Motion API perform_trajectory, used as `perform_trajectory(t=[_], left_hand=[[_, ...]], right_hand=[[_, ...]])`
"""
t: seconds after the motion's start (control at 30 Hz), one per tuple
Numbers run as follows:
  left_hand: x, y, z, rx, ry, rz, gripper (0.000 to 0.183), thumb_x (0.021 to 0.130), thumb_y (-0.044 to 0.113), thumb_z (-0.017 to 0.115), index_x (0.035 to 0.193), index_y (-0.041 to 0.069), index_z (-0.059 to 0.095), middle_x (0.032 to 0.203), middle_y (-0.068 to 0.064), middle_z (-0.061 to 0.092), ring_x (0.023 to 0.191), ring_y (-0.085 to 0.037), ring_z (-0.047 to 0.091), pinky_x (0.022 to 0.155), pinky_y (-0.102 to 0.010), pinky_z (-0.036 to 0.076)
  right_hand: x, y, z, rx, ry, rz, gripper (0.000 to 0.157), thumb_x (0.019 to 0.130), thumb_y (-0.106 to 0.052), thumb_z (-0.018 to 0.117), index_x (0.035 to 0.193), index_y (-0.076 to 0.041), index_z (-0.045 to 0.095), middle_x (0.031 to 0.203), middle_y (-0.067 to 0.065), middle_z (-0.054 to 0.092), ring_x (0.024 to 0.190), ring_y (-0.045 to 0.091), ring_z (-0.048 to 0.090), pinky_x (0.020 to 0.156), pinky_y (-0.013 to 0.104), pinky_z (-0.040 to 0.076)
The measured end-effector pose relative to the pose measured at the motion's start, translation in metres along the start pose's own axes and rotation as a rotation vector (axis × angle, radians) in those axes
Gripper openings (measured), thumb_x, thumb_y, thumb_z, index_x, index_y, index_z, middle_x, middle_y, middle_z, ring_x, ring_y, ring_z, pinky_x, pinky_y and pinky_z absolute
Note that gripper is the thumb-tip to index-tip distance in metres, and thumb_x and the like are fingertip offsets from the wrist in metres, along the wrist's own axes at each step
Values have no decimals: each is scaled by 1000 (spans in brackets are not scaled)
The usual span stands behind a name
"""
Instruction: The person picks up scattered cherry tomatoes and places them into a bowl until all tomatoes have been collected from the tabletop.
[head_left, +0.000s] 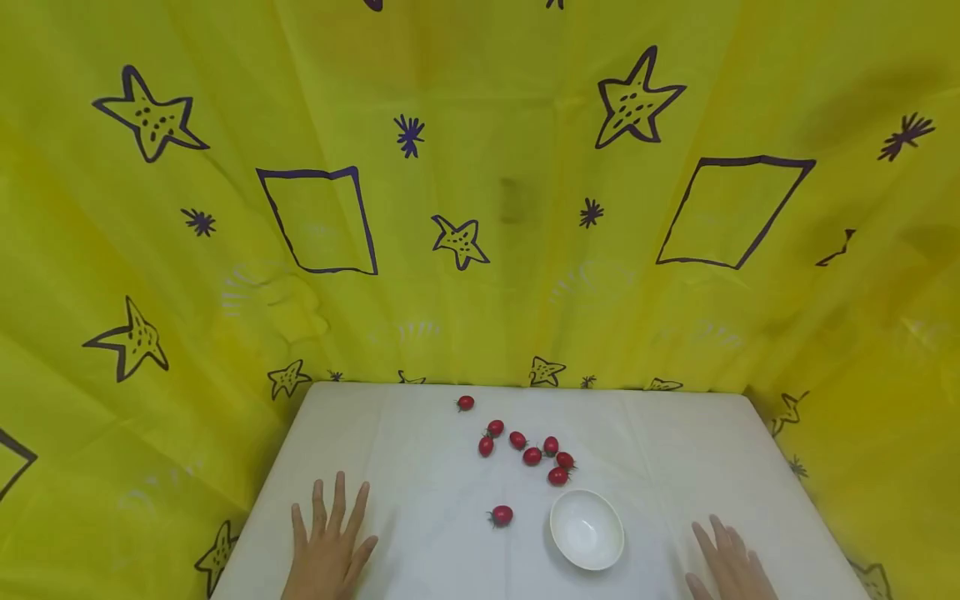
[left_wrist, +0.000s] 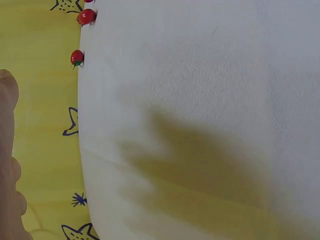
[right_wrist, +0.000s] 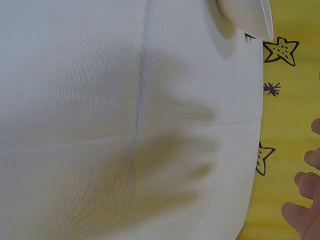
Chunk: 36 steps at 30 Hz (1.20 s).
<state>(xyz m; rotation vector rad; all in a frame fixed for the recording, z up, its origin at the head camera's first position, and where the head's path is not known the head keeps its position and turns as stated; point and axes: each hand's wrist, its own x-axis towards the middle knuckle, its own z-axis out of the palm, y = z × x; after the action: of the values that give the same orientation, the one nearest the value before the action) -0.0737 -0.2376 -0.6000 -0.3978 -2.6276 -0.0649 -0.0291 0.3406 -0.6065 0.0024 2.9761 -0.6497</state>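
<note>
My left hand (head_left: 327,542) is held over the left front of the white table with its fingers spread, holding nothing. On the right side my right hand (head_left: 729,562) hovers with fingers extended, also without anything in it. Between them stands a white bowl (head_left: 587,530) with nothing inside, nearer to the right hand. One red cherry tomato (head_left: 502,515) lies just left of the bowl. Several more cherry tomatoes (head_left: 532,456) with green stems are scattered behind it toward the back edge. In the right wrist view the bowl (right_wrist: 250,15) shows at the top.
A white cloth covers the table (head_left: 427,475). Yellow curtain (head_left: 480,300) with dark star and square drawings hangs behind the table and along both sides. Hand shadows fall on the cloth in both wrist views.
</note>
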Motion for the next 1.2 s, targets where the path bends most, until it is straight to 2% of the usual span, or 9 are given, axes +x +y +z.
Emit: perform_trajectory(t=[0.1,0.23,0.33,0.47,0.7,0.83,0.97,1.07,1.2], left_hand=[[4,4,-1,-18,32,27,70,110,59,24,169,27,6,177,-13,3,162,-30,-20,125,-58,-20],[9,10,0,-81,125,68,65,112,54,18,166,18,27,175,-13,20,165,-23,-5,131,-46,-13],[11,15,3,-162,227,97,61,114,49,26,153,10,52,160,-16,50,163,-18,21,135,-35,-2],[13,24,9,-284,350,110,51,114,41,37,134,5,68,129,-14,73,129,-26,64,133,-25,16],[14,41,22,-505,480,102,39,111,32,49,124,4,74,112,-7,78,96,-27,72,110,-13,42],[15,54,24,-578,446,35,27,104,20,63,126,6,73,115,-6,77,103,-22,70,105,-12,43],[15,69,24,-637,375,-74,47,84,-3,78,129,9,71,118,-4,76,109,-20,68,109,-5,37],[15,80,27,-663,306,-141,59,78,-6,82,132,13,69,121,-1,75,110,-18,68,108,-6,41],[18,94,33,-694,158,-214,60,83,3,84,138,17,65,128,5,71,113,-14,66,98,-25,58]], right_hand=[[1,-6,-3,2,5,13,79,108,-53,48,158,5,29,163,35,23,153,57,16,110,23,-37],[1,-13,-9,45,-27,76,74,109,-58,41,156,-1,39,162,31,33,144,59,33,129,61,-10],[0,-18,-13,113,-111,185,96,97,-84,21,159,-12,38,164,23,38,147,56,34,117,75,26],[1,-25,-13,153,-158,251,118,78,-99,6,160,-19,36,161,18,45,144,51,44,108,69,45],[1,-41,2,258,47,85,49,111,-31,50,148,1,50,138,30,63,122,54,62,93,65,56],[1,-45,10,306,79,80,46,112,-30,47,147,1,50,136,29,64,122,50,64,93,61,58],[3,-50,20,356,163,42,41,113,-27,45,144,-2,53,134,20,69,111,1,68,89,47,63],[4,-55,29,452,259,-32,35,112,-17,47,142,0,54,132,-17,68,107,-24,51,80,25,62],[6,-66,36,655,261,-97,37,111,-9,46,144,8,48,127,-45,48,109,-24,53,79,12,57]])
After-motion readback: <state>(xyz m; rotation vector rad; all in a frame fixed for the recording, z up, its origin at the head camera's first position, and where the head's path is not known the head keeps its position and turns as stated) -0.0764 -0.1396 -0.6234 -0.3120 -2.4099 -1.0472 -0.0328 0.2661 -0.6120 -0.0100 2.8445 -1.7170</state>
